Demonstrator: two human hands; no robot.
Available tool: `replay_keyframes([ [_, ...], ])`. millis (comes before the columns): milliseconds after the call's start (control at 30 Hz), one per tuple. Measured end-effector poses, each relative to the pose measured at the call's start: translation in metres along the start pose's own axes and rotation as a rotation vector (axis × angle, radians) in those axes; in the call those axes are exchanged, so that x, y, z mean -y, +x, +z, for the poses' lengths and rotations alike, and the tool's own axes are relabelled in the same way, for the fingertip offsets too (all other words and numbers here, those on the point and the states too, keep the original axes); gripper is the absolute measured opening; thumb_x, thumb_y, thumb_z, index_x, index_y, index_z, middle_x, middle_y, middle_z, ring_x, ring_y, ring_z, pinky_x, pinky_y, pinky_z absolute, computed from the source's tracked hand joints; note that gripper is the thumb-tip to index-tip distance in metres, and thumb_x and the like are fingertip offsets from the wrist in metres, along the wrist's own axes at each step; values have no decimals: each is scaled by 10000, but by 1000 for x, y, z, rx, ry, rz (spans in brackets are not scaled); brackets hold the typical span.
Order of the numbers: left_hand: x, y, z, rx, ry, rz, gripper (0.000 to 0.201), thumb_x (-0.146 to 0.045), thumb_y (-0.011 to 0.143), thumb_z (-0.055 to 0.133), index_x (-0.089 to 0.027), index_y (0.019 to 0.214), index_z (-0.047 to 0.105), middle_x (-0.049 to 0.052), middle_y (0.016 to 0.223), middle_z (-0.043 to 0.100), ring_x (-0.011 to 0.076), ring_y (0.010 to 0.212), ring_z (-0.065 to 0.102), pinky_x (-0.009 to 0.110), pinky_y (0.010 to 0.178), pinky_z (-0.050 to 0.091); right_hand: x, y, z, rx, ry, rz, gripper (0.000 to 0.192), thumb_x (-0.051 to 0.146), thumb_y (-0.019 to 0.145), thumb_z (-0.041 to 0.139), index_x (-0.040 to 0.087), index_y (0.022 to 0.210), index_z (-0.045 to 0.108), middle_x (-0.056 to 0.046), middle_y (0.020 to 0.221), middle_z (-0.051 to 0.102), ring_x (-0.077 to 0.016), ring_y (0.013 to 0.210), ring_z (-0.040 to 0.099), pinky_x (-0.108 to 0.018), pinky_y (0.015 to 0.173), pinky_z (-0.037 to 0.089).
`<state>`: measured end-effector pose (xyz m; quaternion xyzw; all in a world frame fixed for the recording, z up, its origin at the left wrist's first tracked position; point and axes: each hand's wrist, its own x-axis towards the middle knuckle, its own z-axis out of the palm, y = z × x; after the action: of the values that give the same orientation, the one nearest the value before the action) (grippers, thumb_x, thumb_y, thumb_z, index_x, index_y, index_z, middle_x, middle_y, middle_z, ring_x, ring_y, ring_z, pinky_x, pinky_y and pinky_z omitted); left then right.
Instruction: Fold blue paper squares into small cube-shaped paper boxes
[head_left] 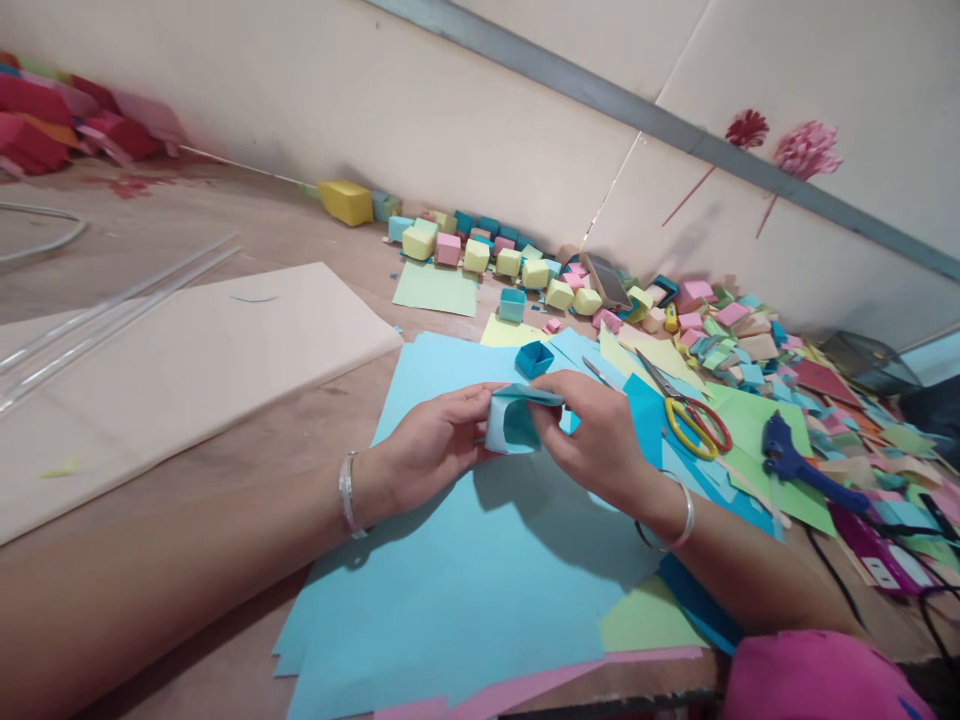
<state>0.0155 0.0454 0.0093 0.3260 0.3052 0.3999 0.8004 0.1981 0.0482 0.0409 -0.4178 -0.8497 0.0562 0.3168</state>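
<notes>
A small light-blue paper box [504,428], its open side facing me, is held between both hands above a stack of blue paper sheets [450,580]. The fingers of my left hand [431,440] pinch its left side. My right hand [600,430] grips the upper right edge, thumb at the opening and fingers along the top flap. Just beyond the hands sits a darker blue paper box [534,358]. Scissors with yellow and red handles [697,425] lie to the right of my right hand.
Several small paper boxes [476,255] line the wall. A blue glue gun [802,465], a pink power strip [881,550] with cables and many paper scraps [750,340] fill the right. White boards [187,370] and clear rods [120,310] lie left.
</notes>
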Motion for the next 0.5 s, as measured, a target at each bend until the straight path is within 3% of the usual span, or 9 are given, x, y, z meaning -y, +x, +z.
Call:
replay_keyframes([
  [167, -1, 2, 0, -46, 48, -12, 203, -369, 856, 573, -235, 938, 700, 44, 1025, 681, 206, 939, 609, 354, 824, 527, 2, -1, 0, 41, 31, -8, 169, 161, 861, 488, 198, 913, 645, -27, 793, 659, -151, 721, 563, -279, 673, 414],
  [333, -1, 3, -2, -16, 13, -69, 122, -298, 789, 632, -209, 744, 701, 38, 829, 674, 197, 839, 616, 318, 746, 549, 7, -1, -1, 61, -4, 33, 150, 151, 841, 488, 181, 841, 635, -25, 743, 631, -137, 673, 527, -269, 650, 391],
  [500, 0, 5, -6, -48, 70, -83, 124, -306, 806, 626, -214, 790, 707, 57, 875, 680, 215, 860, 620, 353, 773, 561, 13, 0, -4, 103, -17, 47, 160, 166, 849, 470, 178, 761, 603, -23, 709, 606, -132, 652, 499, -264, 638, 376],
])
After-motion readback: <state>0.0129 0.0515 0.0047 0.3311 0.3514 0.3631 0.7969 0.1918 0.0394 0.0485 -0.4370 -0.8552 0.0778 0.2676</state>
